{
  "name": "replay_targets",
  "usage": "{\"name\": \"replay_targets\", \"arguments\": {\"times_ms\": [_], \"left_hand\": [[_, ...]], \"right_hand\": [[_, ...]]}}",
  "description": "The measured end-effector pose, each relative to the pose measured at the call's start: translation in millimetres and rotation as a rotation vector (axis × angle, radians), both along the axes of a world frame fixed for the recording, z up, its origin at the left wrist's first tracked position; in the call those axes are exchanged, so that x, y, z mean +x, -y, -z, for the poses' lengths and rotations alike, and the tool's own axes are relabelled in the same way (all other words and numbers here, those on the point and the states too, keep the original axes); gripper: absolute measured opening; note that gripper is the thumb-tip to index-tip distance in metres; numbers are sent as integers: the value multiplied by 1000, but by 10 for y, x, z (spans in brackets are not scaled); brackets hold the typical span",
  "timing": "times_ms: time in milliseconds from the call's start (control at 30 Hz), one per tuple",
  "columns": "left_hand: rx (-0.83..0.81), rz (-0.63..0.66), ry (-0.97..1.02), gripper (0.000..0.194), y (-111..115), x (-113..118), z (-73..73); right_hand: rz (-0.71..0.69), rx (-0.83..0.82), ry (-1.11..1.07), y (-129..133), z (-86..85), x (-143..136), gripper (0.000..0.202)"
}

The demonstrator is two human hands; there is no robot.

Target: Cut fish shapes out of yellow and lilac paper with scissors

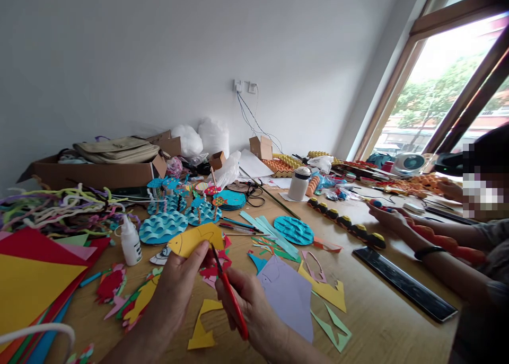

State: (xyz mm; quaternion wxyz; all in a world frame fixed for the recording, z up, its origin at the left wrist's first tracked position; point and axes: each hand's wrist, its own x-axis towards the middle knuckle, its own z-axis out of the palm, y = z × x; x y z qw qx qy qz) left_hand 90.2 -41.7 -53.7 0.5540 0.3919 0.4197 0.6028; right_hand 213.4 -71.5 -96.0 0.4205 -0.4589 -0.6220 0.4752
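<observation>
A plain pale wall backs a crowded wooden table, with a window toward two o'clock. The yellow paper fish is near the centre, pinched between the left hand's thumb and fingers. The right hand is curled around the handles of red scissors, whose blades meet the paper at about four o'clock; I can't tell how far they are parted. Good cutting here likely means turning the paper into the blades, keeping the pencil line in sight and the left thumb (it sits very near the edge) well clear.

On the tabletop, a purple sheet lies at four o'clock of the fish, a glue bottle stands at nine, and a wavy blue disc sits at ten. At three, another person's hands are busy.
</observation>
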Motion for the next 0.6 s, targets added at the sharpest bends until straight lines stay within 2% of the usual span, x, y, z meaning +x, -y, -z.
{"name": "replay_targets", "arguments": {"times_ms": [333, 600], "left_hand": [[54, 55, -84, 17, -33, -55, 0], [56, 35, -146, 16, 3, -49, -76]], "right_hand": [[1, 12, 31, -16, -13, 24, 25], [-36, -48, -32, 4, -80, 3, 30]]}}
